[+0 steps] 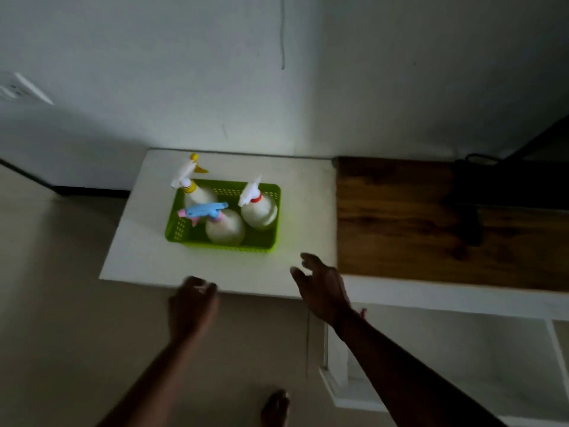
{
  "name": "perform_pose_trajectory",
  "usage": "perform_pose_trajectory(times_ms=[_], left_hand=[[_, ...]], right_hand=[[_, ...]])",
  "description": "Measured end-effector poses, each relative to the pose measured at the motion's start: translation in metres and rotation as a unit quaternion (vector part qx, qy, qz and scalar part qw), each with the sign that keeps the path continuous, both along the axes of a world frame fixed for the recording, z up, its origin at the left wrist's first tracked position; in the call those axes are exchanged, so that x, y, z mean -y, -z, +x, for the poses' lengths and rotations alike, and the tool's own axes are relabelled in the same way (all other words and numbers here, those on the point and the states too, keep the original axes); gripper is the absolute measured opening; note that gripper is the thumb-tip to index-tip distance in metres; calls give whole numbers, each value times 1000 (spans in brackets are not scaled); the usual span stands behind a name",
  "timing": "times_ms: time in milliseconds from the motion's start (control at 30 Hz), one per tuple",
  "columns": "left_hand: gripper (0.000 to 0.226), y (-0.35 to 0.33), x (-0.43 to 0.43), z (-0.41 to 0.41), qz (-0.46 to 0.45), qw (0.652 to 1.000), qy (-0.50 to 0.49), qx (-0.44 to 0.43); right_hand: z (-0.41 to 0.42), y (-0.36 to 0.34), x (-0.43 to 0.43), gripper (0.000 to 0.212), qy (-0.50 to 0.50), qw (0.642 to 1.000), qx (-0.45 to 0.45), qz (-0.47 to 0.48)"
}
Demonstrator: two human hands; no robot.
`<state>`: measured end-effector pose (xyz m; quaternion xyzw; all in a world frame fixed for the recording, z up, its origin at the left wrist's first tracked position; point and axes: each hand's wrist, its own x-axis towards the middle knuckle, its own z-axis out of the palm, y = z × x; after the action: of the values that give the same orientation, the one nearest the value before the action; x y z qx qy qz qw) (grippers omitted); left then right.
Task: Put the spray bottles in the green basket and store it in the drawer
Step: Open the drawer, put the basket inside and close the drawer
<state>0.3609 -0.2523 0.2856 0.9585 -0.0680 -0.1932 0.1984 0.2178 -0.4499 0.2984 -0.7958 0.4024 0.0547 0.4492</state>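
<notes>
Green basket (222, 245) sits mid-counter (144, 260), long axis parallel to the front edge. Three spray bottles (258, 211) stand upright in it, the blue sprayer head (203, 210) pointing left. Right hand (323, 288) hovers over the front edge, fingers spread, holding nothing. Left hand (192, 303) at the front edge, blurred; grip unclear.

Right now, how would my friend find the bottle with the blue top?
On the white table sits a green basket. Inside, the blue-topped bottle stands nearest its front edge. The yellow-collared bottle and red-collared bottle behind it have white sprayers.
</notes>
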Motion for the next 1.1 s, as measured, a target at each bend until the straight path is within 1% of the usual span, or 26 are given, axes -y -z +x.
perform_pose_trajectory(times_ms=[67, 100, 167, 200, 267, 333, 367, 433, 467, 567, 700, 767, 900, 1000, 1100], left_hand=[[36, 1, -12, 57, -20, 993, -117, -2], [43, 2, -16, 82, -51, 984, -168, -20], [53, 5, -15, 117, -126, 960, -240, -73], [57, 7, -12, 129, -154, 950, -251, -98], [63, 11, -4, 143, -159, 952, -227, -132], [64, 16, 1, 150, -134, 962, -192, -141], [62, 19, 1, 150, -126, 965, -180, -144], [49, 26, 4, 148, -117, 970, -155, -149], [44, 27, 4, 147, -114, 971, -146, -149], [41, 32, 3, 145, -109, 975, -144, -128], [37, 40, -6, 134, -133, 970, -165, -123], [32, 39, -10, 126, -138, 968, -170, -123], [29, 37, -21, 105, -63, 987, -124, -78], [23, 36, -27, 78, -96, 980, -128, -118], [32, 37, -34, 51, -105, 980, -94, -140]], right_hand=[[47, -2, 4, 58, 36, 999, -7, 33], [67, -2, 6, 61, 35, 998, -22, 45], [97, 1, 12, 62, 29, 996, -56, 57], [107, 3, 14, 60, 39, 995, -65, 66], [118, 7, 19, 57, 81, 989, -66, 102], [124, 14, 21, 53, 121, 978, -73, 151], [125, 18, 21, 50, 134, 973, -77, 174], [126, 24, 22, 47, 141, 965, -85, 206], [128, 27, 21, 47, 139, 964, -87, 209], [130, 39, 15, 42, 152, 964, -64, 211], [115, 46, 5, 36, 172, 969, -49, 168], [97, 46, -1, 35, 182, 965, -42, 186], [50, 47, -5, 33, 174, 961, -35, 210], [15, 46, -3, 30, 167, 964, -34, 206], [-16, 44, -1, 29, 169, 961, -34, 216]])
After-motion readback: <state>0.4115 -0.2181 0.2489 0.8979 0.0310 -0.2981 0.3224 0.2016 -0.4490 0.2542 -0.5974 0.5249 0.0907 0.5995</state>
